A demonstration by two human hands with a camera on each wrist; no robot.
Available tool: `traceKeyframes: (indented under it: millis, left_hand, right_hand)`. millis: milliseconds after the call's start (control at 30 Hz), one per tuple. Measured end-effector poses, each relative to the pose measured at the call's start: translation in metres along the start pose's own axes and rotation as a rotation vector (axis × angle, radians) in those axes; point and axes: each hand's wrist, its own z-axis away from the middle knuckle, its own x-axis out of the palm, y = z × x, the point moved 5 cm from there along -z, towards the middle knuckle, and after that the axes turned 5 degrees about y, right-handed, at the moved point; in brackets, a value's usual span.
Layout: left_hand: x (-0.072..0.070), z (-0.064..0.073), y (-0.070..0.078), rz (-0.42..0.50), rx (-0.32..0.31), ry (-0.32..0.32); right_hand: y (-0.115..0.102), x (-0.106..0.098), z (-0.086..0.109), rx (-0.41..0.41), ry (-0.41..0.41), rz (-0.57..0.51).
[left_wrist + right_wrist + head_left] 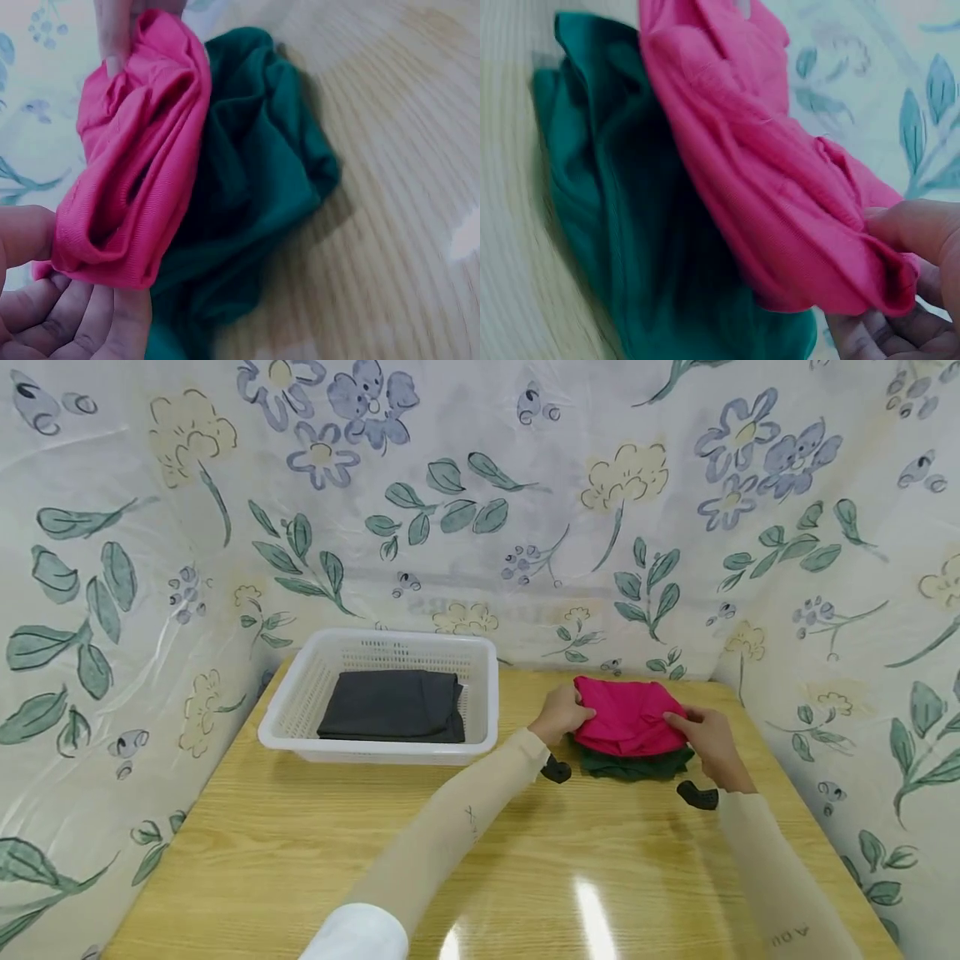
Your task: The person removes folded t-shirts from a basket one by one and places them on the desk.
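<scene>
Looks partway: folded dark garment [386, 703] in the white plastic basket [375, 752]
Left hand [562, 713] and right hand [715, 742] pinch the pink garment [632, 714] above the green garment [633, 767], right of the basket, both seemingly left to do.

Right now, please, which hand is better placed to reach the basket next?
Likely the left hand: both hands grip the pink cloth, but the right hand is farther from the basket.

Head looks forward, down; wrist views close, opposite sides; shared: pink cloth [772, 187]
</scene>
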Motion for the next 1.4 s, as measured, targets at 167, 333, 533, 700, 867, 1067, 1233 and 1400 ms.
traceKeyframes:
  millis: [167, 333, 533, 700, 867, 1067, 1233, 1400]
  left_hand:
    - [-0.023, 0.015, 0.003, -0.009, 0.110, 0.015]
    - [-0.041, 0.046, 0.004, 0.005, 0.180, -0.017]
    - [-0.051, 0.084, -0.001, -0.057, 0.226, -0.067]
    - [-0.054, 0.116, -0.015, -0.080, 0.269, -0.125]
    - [-0.056, 0.143, -0.030, -0.055, 0.271, -0.184]
    - [-0.055, 0.160, -0.041, -0.084, 0.277, -0.244]
    - [-0.051, 0.163, -0.051, -0.126, 0.267, -0.255]
    - [-0.048, 0.162, -0.059, -0.139, 0.238, -0.256]
  right_hand:
    - [-0.017, 0.005, 0.011, -0.039, 0.016, 0.001]
    - [-0.027, 0.013, 0.034, -0.069, 0.009, -0.009]
    - [-0.024, 0.021, 0.070, -0.054, 0.016, -0.007]
    - [-0.014, 0.028, 0.103, -0.018, -0.006, -0.024]
    - [-0.006, 0.034, 0.132, 0.059, -0.057, -0.039]
    - [0.010, 0.041, 0.149, 0.153, -0.115, -0.054]
    - [0.020, 0.048, 0.151, 0.186, -0.154, -0.053]
    - [0.030, 0.054, 0.150, 0.241, -0.178, -0.016]
